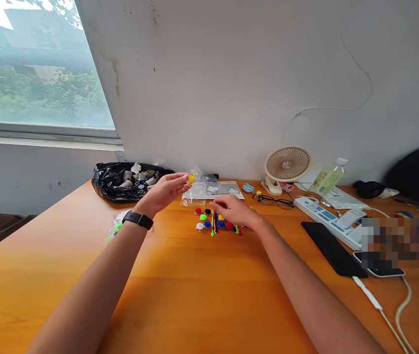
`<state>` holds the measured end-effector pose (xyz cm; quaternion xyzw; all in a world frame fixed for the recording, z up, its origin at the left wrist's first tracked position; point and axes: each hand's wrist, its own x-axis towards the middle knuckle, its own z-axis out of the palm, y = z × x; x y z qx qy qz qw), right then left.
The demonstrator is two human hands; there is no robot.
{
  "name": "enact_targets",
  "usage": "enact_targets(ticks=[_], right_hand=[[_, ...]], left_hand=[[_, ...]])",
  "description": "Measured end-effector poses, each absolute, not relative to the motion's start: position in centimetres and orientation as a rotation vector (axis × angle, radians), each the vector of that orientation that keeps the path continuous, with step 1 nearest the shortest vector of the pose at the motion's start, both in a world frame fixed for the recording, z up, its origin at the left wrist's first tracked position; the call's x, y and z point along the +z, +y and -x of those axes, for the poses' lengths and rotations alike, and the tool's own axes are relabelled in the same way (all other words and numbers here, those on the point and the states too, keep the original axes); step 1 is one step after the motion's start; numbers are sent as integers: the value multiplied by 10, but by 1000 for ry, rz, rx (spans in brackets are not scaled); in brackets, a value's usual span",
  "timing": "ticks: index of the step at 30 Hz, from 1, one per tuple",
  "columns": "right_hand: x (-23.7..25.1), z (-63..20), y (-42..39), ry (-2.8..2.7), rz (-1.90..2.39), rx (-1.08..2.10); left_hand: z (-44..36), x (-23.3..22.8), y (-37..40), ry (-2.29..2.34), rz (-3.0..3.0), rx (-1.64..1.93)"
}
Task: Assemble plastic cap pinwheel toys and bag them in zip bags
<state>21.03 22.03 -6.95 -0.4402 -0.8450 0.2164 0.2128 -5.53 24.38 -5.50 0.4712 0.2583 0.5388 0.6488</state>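
Yellow shows at the fingertips of the left hand (165, 191), which is raised above the counter (180, 295) and pinches a small yellow piece (191, 178) between thumb and fingers; a black watch (138, 219) sits on that wrist. Just right of the piece, a clear plastic bag (196, 189) stands crumpled, touching or nearly touching the fingers; which, I cannot tell. The right hand (236, 210) is low over the counter, palm down, fingers loosely spread and holding nothing, resting at a scatter of small coloured caps (206, 220) in red, green, blue, white and black, with a few thin green sticks (212, 225) lying among them.

Far left on the counter lies a black plastic bag (115, 182), open, with small grey and white items inside. Behind the caps, against the wall, a flat clear packet (224, 189) lies. To the right are a pair of glasses (273, 200), a small beige fan (286, 167), a tilted plastic bottle (327, 178), a white power strip (329, 219) and a black phone (332, 248) lying flat, with a white cable (382, 309) running near.
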Motion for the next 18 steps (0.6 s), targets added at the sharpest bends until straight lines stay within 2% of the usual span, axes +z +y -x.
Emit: enact_targets(ticks=[7,18], right_hand=[[-82,-212,221,-2522,1388,617],[-85,-199,211,-2581,1560,433]], left_hand=[[55,-45,241,391,-705,1310],[53,-36,235,387,-600,1326]])
